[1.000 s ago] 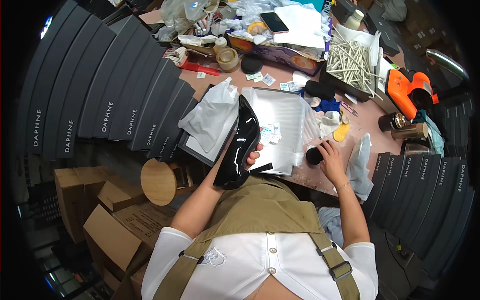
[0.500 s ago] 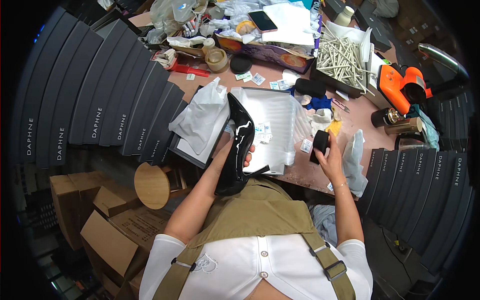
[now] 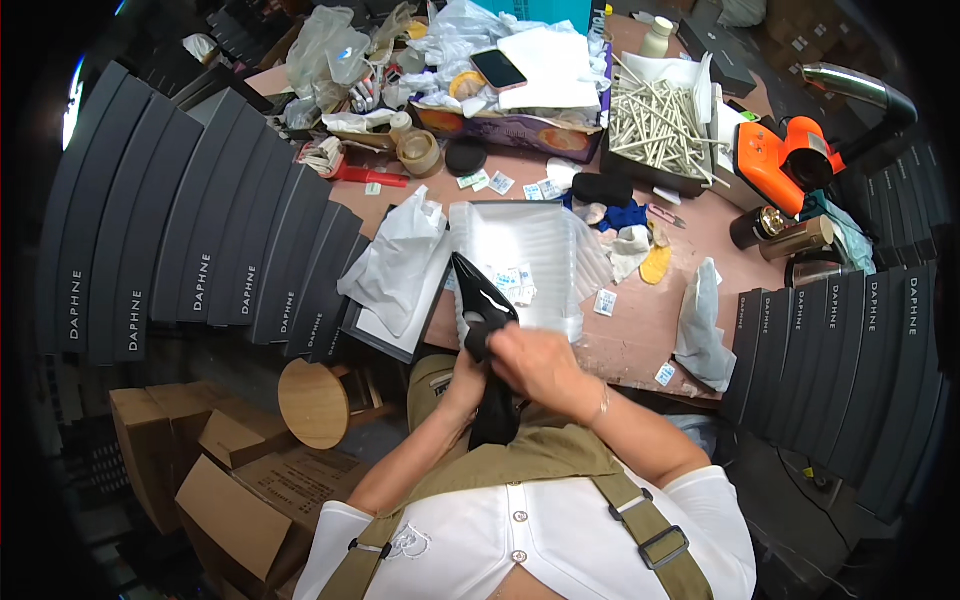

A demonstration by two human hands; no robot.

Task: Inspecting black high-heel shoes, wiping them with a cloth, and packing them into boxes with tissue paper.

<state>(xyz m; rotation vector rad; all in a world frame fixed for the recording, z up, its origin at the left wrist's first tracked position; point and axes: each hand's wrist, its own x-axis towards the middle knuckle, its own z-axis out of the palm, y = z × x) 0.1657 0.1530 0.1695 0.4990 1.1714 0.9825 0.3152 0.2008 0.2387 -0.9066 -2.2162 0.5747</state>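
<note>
A black patent high-heeled shoe [image 3: 483, 293] points its toe away from me over the near edge of the work table. My left hand [image 3: 464, 386] is closed around its side, low down near my lap. Pressed to the shoe's upper is a small black block [image 3: 479, 338], sponge-like, gripped by my right hand [image 3: 542, 368], which is smeared by motion. Part of the shoe's back is hidden behind my right hand. Just beyond lies an open shoe box lined with translucent wrapping [image 3: 575, 265], small printed slips on it. White tissue paper [image 3: 395, 265] fills the box part beside it.
Stacked grey shoe boxes rise at left [image 3: 190, 220] and right [image 3: 830, 350]. At the back stand a tray of white sticks [image 3: 655, 125], a phone [image 3: 498, 69] and an orange heat tool [image 3: 765, 155]. A wooden stool [image 3: 313, 403] and cardboard cartons [image 3: 230, 500] are lower left.
My right hand has come from the table's right side over to the shoe, bringing the black block against it. The shoe has shifted lower, toward my lap.
</note>
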